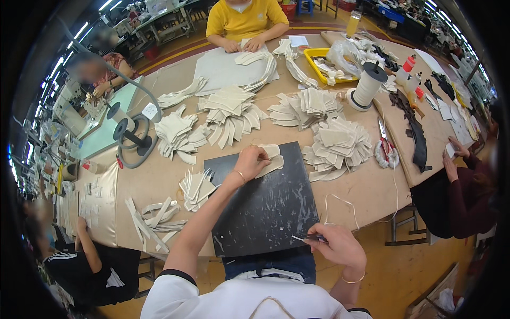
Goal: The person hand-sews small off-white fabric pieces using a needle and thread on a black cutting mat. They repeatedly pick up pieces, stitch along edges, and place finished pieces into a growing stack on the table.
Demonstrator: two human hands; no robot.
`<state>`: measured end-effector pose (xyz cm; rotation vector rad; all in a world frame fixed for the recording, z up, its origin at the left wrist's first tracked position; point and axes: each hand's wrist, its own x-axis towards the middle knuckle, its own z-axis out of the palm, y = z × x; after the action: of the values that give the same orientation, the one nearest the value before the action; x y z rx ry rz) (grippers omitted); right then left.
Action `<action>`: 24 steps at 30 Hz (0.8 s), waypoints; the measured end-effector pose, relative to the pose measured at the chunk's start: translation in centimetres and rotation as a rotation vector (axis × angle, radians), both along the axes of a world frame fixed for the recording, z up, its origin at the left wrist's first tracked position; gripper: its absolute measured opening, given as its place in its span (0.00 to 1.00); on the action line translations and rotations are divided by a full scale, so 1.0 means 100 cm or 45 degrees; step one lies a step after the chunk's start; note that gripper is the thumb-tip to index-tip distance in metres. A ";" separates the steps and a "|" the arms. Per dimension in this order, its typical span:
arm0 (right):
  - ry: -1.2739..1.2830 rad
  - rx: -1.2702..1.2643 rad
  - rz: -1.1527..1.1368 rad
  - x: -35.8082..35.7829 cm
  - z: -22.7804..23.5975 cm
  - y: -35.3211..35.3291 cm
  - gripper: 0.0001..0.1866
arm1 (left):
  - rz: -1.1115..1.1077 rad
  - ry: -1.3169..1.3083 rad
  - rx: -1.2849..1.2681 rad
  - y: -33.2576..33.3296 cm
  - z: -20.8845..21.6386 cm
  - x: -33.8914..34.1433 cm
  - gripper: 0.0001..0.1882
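My left hand (252,164) is closed at the far edge of a black board (260,207). Its fingertips pinch a cream cut piece (273,166) that looks like fabric or leather. My right hand (338,245) is off the board's near right corner, wrapped round a small dark-handled tool (314,238). The tool's thin, pale tip points left over the board; its exact kind I cannot make out. Beyond the board are stacks of similar cream pieces (340,143) and another fanned stack (228,109). Left of the board lies a smaller bundle (195,187).
Loose cream strips (154,220) lie at left. Red-handled scissors (384,151), a white thread cone (366,87) and a yellow tray (319,66) stand at right. A grey cable (121,143) loops at left. Other people sit round the table, one in yellow (247,26) opposite.
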<state>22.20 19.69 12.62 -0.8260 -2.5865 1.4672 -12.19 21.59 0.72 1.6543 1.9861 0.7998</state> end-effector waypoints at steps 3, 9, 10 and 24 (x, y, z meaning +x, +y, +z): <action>-0.052 -0.013 -0.020 0.004 -0.004 -0.003 0.09 | 0.038 0.334 0.068 -0.005 -0.002 0.013 0.10; -0.107 -0.046 -0.057 -0.002 -0.007 -0.002 0.07 | -0.261 0.718 -0.032 -0.038 0.016 0.024 0.10; -0.104 -0.060 -0.044 -0.007 -0.007 -0.001 0.07 | -0.349 0.704 0.004 -0.050 0.022 0.024 0.10; 0.030 -0.588 0.370 -0.068 -0.034 0.002 0.06 | 0.229 0.311 0.325 -0.169 0.017 0.069 0.20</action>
<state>15.37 19.90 9.25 -0.4615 -2.4611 2.1908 -5.31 4.73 2.42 1.8064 2.3075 0.9930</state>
